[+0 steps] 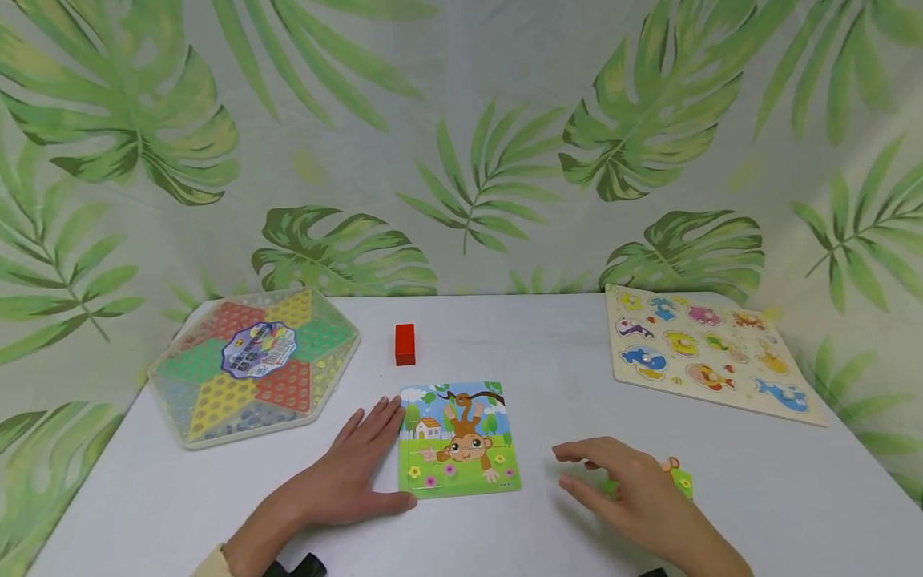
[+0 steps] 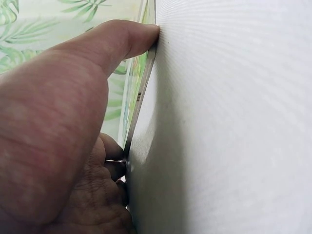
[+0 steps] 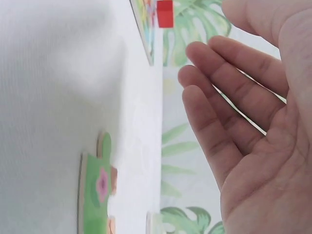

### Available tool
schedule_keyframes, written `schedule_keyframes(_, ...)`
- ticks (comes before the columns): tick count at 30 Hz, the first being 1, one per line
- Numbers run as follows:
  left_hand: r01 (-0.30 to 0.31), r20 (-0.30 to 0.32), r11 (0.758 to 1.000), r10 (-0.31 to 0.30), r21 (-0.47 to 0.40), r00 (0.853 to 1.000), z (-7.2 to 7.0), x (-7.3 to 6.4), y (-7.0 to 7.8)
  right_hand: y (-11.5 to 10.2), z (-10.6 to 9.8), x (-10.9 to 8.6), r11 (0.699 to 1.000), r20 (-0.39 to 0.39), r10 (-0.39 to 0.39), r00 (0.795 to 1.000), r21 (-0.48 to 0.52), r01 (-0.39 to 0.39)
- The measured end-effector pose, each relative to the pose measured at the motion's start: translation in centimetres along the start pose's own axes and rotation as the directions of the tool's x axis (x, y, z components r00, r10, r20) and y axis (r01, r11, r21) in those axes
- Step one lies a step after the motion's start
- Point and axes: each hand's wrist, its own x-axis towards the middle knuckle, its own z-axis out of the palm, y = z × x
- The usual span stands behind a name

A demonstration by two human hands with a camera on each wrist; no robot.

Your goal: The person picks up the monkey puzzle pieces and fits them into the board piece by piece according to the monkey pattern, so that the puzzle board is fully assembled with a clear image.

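Note:
A square monkey jigsaw puzzle [image 1: 461, 441] lies flat in the middle of the white table. My left hand [image 1: 353, 473] rests along its left side, fingers straight, with the fingertips by the upper left edge and the thumb at the lower left corner. To the right of the puzzle my right hand [image 1: 620, 489] is held over the table, palm facing inward. Its fingers are loosely bent and nothing is between them. Partly hidden behind that hand lies a green jigsaw piece [image 1: 680, 479]; the right wrist view shows a pink flower on the green piece [image 3: 92, 195].
A red block [image 1: 405, 344] stands behind the puzzle. On the left lies a hexagonal Chinese checkers board [image 1: 255, 365] under a clear cover. A wooden peg puzzle with sea animals [image 1: 710, 353] lies at the back right. Leaf-patterned cloth [image 1: 476, 160] hangs behind the table.

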Motion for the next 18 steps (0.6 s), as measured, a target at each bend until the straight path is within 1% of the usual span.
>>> schedule_keyframes(3,0.008,0.003,1.0,-0.008,-0.001,1.0,0.1,0.0,0.0,0.4,-0.2,-0.1,1.0,0.001,-0.017,1.0,0.021,0.017)
schedule_keyframes(5,0.009,0.001,1.0,-0.009,0.001,1.0,0.2,0.0,0.0,0.7,-0.4,-0.2,1.0,0.017,-0.004,1.0,0.031,0.004)
schedule_keyframes(7,0.001,-0.005,1.0,-0.001,0.004,1.0,0.2,0.0,0.0,0.9,-0.6,-0.3,1.0,0.027,0.01,1.0,0.015,-0.01)
schedule_keyframes(9,-0.001,-0.008,1.0,0.001,0.005,1.0,0.2,0.0,0.0,1.2,-0.8,-0.4,1.0,0.026,0.008,1.0,0.0,-0.008)
schedule_keyframes(14,0.009,-0.004,1.0,-0.009,0.002,1.0,0.2,0.0,0.0,1.9,-1.3,-0.6,0.999,0.004,-0.033,0.999,-0.005,0.034)
schedule_keyframes(18,0.014,0.004,1.0,-0.014,0.003,1.0,0.3,0.1,0.0,2.4,-1.6,-0.8,1.0,0.024,-0.01,1.0,-0.002,0.01)
